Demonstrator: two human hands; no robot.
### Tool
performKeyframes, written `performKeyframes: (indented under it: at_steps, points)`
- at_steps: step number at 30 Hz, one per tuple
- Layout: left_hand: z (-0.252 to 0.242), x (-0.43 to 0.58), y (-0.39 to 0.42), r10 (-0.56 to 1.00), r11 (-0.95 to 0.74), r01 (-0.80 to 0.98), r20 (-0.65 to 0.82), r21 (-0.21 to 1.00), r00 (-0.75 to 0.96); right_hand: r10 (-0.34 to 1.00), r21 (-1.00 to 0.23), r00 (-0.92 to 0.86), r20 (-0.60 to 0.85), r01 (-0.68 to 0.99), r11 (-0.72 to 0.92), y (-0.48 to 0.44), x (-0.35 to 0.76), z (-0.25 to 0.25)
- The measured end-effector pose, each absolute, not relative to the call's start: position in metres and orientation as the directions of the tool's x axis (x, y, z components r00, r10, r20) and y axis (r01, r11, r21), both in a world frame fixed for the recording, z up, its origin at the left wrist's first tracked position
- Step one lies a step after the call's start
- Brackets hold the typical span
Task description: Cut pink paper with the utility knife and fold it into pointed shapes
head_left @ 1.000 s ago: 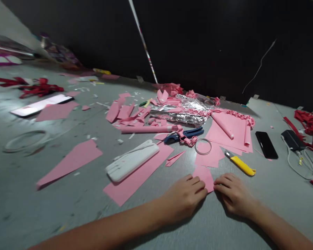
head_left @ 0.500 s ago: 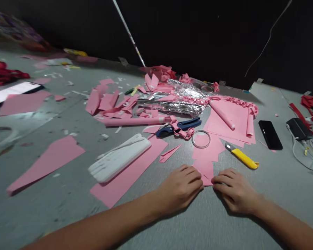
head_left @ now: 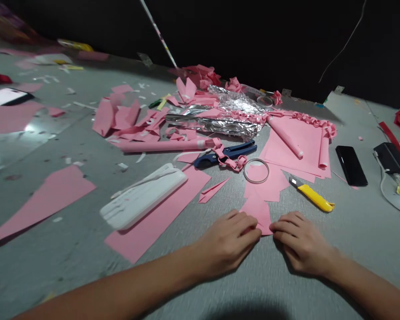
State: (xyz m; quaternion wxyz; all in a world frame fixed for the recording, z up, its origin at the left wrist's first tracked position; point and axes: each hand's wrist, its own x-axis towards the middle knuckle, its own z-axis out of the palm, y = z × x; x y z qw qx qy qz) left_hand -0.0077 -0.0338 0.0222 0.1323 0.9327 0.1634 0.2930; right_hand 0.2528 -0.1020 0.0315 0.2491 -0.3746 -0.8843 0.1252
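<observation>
A small sheet of pink paper [head_left: 257, 212] lies between my hands, its near edge slightly lifted or bent. My left hand [head_left: 229, 242] has its fingers curled over the left side of that edge. At the near right corner, my right hand [head_left: 302, 244] pinches or presses with bent fingertips; the thumb is partly hidden. Just beyond lie another pink paper piece [head_left: 271, 186] and a grey ring [head_left: 256, 171]. A yellow box cutter [head_left: 315, 198] rests beyond my right hand, and a small folded pink paper [head_left: 213, 191] beyond my left.
A white block-like object [head_left: 145, 195] sits on a pink strip [head_left: 133, 249]. Blue-handled scissors or cutters [head_left: 226, 153], pink rolls [head_left: 163, 146], crumpled foil [head_left: 220, 126] and stacked pink sheets [head_left: 293, 144] lie farther back. At right are a black phone [head_left: 351, 165] and a cabled black box [head_left: 390, 158].
The paper between my hands has shifted, its far end now angled left and its surface more bent. Both hands stay near its close edge. The camera view has turned slightly.
</observation>
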Motion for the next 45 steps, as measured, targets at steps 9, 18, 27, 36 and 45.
performKeyframes:
  at_steps: [9,18,27,36,45]
  points:
    - [0.021,-0.007,-0.026,0.324,-0.931,0.172,0.514,0.321,0.795,0.7,-0.37,-0.62,0.354,0.595,0.714,-0.103,0.252,0.034]
    - [0.021,-0.007,-0.029,0.355,-0.917,0.193,0.49,0.35,0.796,0.7,-0.331,-0.65,0.296,0.617,0.714,-0.103,0.251,0.034]
    - [0.016,-0.008,-0.027,0.348,-0.927,0.213,0.491,0.31,0.799,0.696,-0.355,-0.638,0.328,0.6,0.717,-0.103,0.252,0.032]
    - [0.015,-0.006,-0.025,0.281,-0.956,0.2,0.481,0.213,0.83,0.668,-0.308,-0.668,0.328,0.593,0.744,-0.102,0.253,0.032]
    - [0.027,-0.011,-0.027,0.197,-0.98,0.174,0.491,0.093,0.849,0.672,-0.287,-0.663,0.33,0.608,0.74,-0.103,0.251,0.031]
